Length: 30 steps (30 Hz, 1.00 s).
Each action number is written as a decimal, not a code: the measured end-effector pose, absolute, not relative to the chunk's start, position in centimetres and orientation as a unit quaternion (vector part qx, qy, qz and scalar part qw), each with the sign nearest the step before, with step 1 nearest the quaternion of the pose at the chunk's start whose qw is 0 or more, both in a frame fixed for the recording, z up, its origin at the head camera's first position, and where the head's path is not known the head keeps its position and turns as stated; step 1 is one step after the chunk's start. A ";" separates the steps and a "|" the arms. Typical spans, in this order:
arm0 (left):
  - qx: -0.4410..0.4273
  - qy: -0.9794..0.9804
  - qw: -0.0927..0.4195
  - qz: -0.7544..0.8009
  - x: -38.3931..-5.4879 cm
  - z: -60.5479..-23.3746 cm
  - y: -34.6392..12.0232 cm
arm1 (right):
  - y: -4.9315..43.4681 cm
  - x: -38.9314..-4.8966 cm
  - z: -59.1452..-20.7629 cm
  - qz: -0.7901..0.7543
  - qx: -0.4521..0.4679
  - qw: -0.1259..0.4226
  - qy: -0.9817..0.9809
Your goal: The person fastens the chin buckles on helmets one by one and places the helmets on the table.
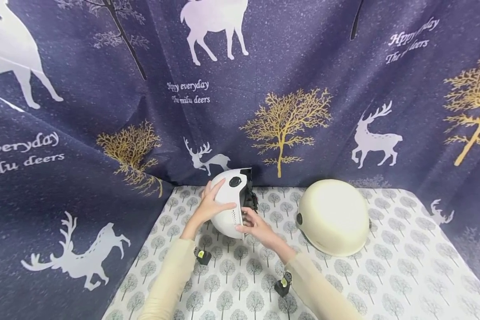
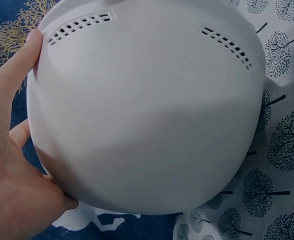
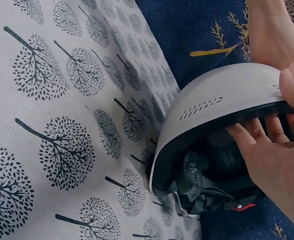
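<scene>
A white helmet (image 1: 224, 223) is tilted on its side at the back of the table, its opening turned to the right. My left hand (image 1: 209, 207) grips the outside of the shell with fingers and thumb spread around it. On the rim, my right hand (image 1: 258, 227) holds with its thumb outside and its fingers curled into the opening. Black padding (image 3: 221, 160) and straps with a red-marked buckle (image 3: 242, 206) show inside in the right wrist view. The left wrist view shows the smooth shell with two rows of vent holes (image 2: 81, 26).
A cream helmet (image 1: 336, 218) sits dome up on the table to the right. The tree-patterned tablecloth (image 1: 240, 281) covers the table. Behind it hangs a dark blue curtain (image 1: 232, 120) with deer and trees. Each wrist wears a small black camera (image 1: 202, 256).
</scene>
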State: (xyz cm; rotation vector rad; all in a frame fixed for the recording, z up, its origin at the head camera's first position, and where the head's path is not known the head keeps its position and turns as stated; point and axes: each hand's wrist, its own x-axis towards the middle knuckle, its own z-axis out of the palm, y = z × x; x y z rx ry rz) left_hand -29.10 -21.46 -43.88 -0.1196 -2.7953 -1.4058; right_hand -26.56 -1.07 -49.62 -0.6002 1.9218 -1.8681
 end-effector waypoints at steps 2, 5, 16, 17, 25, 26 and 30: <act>-0.040 -0.891 0.008 -0.452 -29.1 -43.9 -21.3 | -0.9 -26.6 -49.4 -0.665 -0.218 0.186 0.689; -0.042 -0.889 0.008 -0.456 -29.1 -43.7 -21.1 | -0.3 -26.9 -48.7 -0.659 -0.214 0.177 0.700; -0.062 -0.891 0.017 -0.450 -28.5 -43.0 -19.9 | 0.5 -28.9 -44.7 -0.653 -0.191 0.149 0.717; -0.063 -0.891 0.017 -0.450 -28.4 -43.1 -19.7 | 0.5 -28.9 -44.5 -0.650 -0.189 0.146 0.722; -0.074 -0.893 0.022 -0.443 -28.2 -43.3 -18.8 | 0.2 -28.6 -44.2 -0.692 -0.150 0.158 0.688; -0.074 -0.894 0.023 -0.441 -28.2 -43.3 -18.9 | 0.1 -28.6 -44.3 -0.703 -0.146 0.164 0.676; -0.087 -0.896 0.014 -0.435 -28.0 -43.5 -19.4 | -0.2 -28.4 -45.0 -0.729 -0.136 0.175 0.648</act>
